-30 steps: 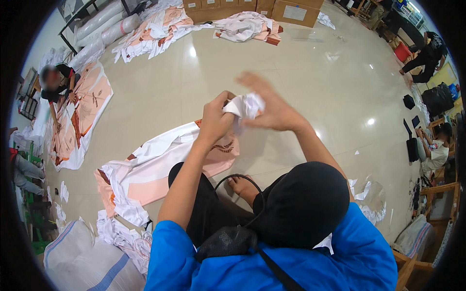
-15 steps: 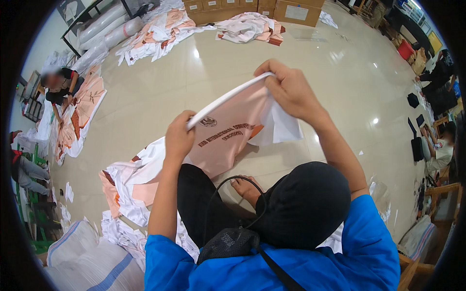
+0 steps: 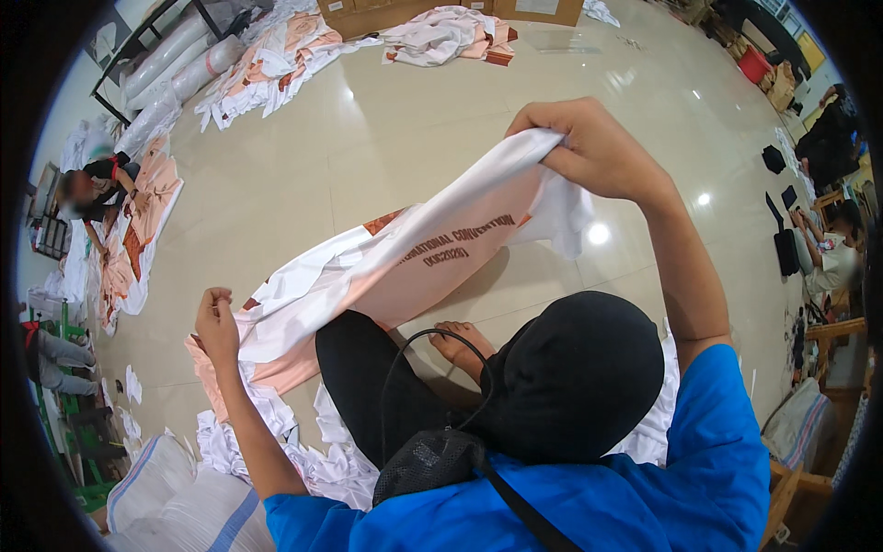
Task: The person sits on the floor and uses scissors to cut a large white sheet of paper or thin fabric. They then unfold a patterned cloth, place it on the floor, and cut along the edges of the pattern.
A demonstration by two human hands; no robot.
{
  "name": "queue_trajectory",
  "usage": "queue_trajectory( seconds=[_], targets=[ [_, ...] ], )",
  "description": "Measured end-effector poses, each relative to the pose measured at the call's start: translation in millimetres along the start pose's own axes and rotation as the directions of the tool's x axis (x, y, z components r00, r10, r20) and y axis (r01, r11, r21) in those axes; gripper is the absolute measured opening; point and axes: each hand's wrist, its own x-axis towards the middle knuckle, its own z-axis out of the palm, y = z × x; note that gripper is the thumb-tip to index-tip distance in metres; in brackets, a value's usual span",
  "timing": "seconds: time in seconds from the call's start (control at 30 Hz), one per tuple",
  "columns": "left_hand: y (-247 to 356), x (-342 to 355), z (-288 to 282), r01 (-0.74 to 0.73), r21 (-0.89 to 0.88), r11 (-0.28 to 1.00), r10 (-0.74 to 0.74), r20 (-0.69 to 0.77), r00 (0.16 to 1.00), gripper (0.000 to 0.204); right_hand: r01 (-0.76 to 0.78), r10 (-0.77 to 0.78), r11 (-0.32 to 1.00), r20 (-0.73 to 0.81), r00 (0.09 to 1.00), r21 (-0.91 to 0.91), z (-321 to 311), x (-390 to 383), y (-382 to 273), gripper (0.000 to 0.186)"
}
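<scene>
My right hand (image 3: 598, 147) is closed on the upper edge of a long white and peach printed fabric panel (image 3: 446, 271), lifting it at the upper right. The panel hangs slanting down to the lower left, past my black-clad knee. My left hand (image 3: 218, 327) is at the panel's left end, just beside it, fingers loosely bent and apart, with nothing visible in them. Loose white fabric (image 3: 267, 409) lies below that end.
Fabric piles (image 3: 441, 37) and cardboard boxes (image 3: 533, 9) stand beyond the tiled floor. Wrapped rolls (image 3: 170, 69) are at back left. A co-worker (image 3: 101, 193) handles fabric at left; another person (image 3: 828, 248) sits at right. White sacks (image 3: 166, 497) lie lower left.
My left hand let go of the panel's edge and moved down and left. My right hand rose rightward with the edge, stretching the panel out diagonally.
</scene>
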Motion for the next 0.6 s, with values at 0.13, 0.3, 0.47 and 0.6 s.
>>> queue_trajectory(
  seconds=[0.13,0.3,0.47,0.6],
  targets=[
    [84,-25,30,0.077,-0.211,0.974,0.031,0.462,0.886,0.085,-0.035,0.021,0.980,0.071,0.997,0.198,5,12,-20,0.018],
    [96,-63,96,0.155,-0.236,0.959,0.049,0.679,0.733,0.065,-0.082,0.021,0.934,0.175,0.984,0.348,-24,11,-35,0.014],
    [50,-34,31,0.126,-0.183,0.975,-0.034,0.437,0.899,0.018,-0.092,-0.050,0.969,0.549,0.835,0.229,-74,-26,-50,0.017],
    [84,44,-22,0.025,-0.102,0.994,0.029,0.500,0.865,0.019,-0.246,0.066,0.926,0.516,0.854,0.288,-82,-19,25,0.024]
  ],
)
